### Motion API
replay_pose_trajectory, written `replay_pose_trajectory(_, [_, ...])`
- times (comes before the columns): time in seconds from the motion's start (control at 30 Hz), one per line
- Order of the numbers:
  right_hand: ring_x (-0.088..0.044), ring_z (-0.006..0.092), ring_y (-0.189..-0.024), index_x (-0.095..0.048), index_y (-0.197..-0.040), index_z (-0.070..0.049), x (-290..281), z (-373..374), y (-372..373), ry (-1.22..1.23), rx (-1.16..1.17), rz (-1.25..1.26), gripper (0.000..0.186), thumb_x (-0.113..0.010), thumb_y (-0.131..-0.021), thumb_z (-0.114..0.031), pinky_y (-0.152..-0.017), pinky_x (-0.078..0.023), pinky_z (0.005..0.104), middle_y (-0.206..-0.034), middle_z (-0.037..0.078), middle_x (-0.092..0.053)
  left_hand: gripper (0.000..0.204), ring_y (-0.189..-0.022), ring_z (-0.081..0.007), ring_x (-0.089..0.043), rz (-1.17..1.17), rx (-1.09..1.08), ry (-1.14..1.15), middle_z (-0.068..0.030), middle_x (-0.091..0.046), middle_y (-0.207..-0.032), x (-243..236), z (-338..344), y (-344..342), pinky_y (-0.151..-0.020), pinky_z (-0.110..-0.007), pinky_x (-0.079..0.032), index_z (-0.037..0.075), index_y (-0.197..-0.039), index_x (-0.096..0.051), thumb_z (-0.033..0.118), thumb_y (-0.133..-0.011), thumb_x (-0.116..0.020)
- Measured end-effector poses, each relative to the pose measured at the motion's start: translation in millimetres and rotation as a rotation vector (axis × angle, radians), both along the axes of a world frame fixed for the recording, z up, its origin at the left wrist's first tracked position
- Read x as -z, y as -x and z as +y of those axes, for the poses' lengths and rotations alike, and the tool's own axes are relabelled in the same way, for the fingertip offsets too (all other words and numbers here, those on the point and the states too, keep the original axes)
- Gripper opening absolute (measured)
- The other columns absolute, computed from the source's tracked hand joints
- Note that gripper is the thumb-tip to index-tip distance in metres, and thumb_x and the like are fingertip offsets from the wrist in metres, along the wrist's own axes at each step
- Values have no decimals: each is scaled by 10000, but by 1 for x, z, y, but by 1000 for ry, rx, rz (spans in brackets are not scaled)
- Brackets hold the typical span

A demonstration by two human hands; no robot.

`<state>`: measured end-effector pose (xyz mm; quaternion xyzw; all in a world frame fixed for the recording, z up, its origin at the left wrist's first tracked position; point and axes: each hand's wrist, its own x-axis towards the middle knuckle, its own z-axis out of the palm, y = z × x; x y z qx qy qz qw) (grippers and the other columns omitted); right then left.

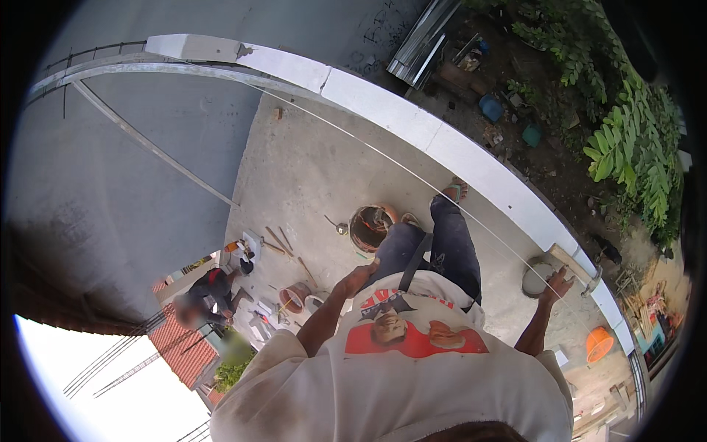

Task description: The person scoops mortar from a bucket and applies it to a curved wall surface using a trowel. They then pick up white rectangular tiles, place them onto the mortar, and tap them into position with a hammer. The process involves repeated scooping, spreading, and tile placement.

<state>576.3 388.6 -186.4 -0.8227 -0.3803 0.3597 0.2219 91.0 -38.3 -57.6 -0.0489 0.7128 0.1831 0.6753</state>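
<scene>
My left hand (pixel 361 278) rests by my left thigh, fingers loosely extended, with nothing seen in it. Out to the right, my right hand (pixel 557 284) has its fingers against the pale wooden handle of a hammer-like tool (pixel 571 262). Its metal end reaches over the white block wall (pixel 383 107); part of the grip is hidden. A round container of grey material (pixel 537 278) sits beside and partly beneath that hand. A thin taut string (pixel 412 173) runs along the inner side of the wall.
An orange-brown bucket (pixel 370 227) stands near my feet, a tape measure (pixel 341 228) beside it. Wooden sticks (pixel 294 250) and another bucket (pixel 294 297) lie left, near a crouching person (pixel 213 291). An orange bucket (pixel 599 344) stands right. Beyond the wall is lower, littered ground (pixel 508 147).
</scene>
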Motion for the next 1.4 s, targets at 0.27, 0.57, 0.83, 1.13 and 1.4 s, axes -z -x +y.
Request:
replay_pose_trajectory(0.27, [-689,340,-1099,-440,-1538,-45,-38,-147,116,1123,-431,413,715,-587,-1036,-532,-890,-572,490,-1350,235,-639,915,-1432,-437,-502,-235,45,56,-282,-501,-1559,29,-9,-42,-1131,-576,-460,-34,-1517,-508,679,-956,-628])
replay_pose_trajectory(0.57, [-719,158,-803,-685,-1294,26,-133,-188,223,802,-1213,99,434,-689,-1012,-304,-671,-578,317,-987,140,-758,952,-1320,-464,-601,-170,46,-31,-263,-564,-1499,92,-119,-151,-1114,-538,-509,-49,-1511,-504,476,-799,-857])
replay_pose_trajectory(0.83, [-670,437,-1212,-690,-1297,-80,116,-300,378,453,-2345,-411,461,-732,-934,-361,-990,-527,551,-1201,246,-734,1315,-1434,-507,-450,-68,-207,289,-309,-383,-1593,167,-105,-264,-1145,-583,-448,-43,-1640,-119,473,-736,-922])
replay_pose_trajectory(1.13, [-535,307,-1363,-692,-1316,-212,375,-485,491,-39,-2890,-860,390,-634,-991,-421,-1076,-321,521,-1306,133,-709,990,-1453,-427,-456,254,-1231,89,-303,-408,-1574,351,-113,-287,-1168,-561,-419,-67,-1617,-235,478,-967,-746])
replay_pose_trajectory(1.4, [-699,282,-1147,-775,-1066,-123,344,-484,540,428,-2827,-630,280,-770,-893,-343,-985,-454,471,-1131,129,-771,811,-1521,-358,-359,192,-2198,-390,-204,-331,-1635,518,-173,-164,-1206,-576,-394,37,-1647,-180,569,-1101,-458])
